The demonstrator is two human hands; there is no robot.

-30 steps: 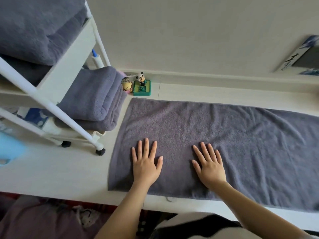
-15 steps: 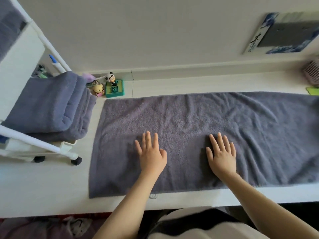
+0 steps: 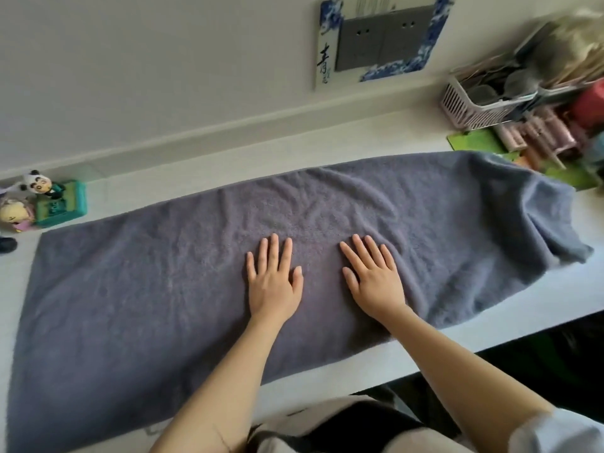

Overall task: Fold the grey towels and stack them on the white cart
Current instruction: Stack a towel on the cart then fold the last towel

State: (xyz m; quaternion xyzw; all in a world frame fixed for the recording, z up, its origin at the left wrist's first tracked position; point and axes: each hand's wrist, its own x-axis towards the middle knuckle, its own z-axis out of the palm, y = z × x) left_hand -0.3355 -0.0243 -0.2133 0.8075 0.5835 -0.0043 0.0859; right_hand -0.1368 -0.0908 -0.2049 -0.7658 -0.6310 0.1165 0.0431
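Observation:
A long grey towel (image 3: 137,308) lies spread flat along the white table (image 3: 327,148), wrinkled around its middle and at its right end. My left hand (image 3: 273,284) presses flat on the towel near its centre, fingers straight and spread. My right hand (image 3: 374,277) lies flat on the towel just to the right of it, fingers straight too. Neither hand holds anything. Only one black wheel (image 3: 7,245) of the white cart shows, at the left edge; its folded towels are out of view.
Small toy figures (image 3: 36,199) on a green box (image 3: 63,204) stand at the back left by the wall. A pink basket (image 3: 470,104) and thread spools (image 3: 539,132) crowd the back right corner beside the towel's end. A framed socket panel (image 3: 382,37) hangs on the wall.
The view has swung right, so the cart and its folded towels have left the frame. Both hands have slid rightwards along the towel, still flat on it.

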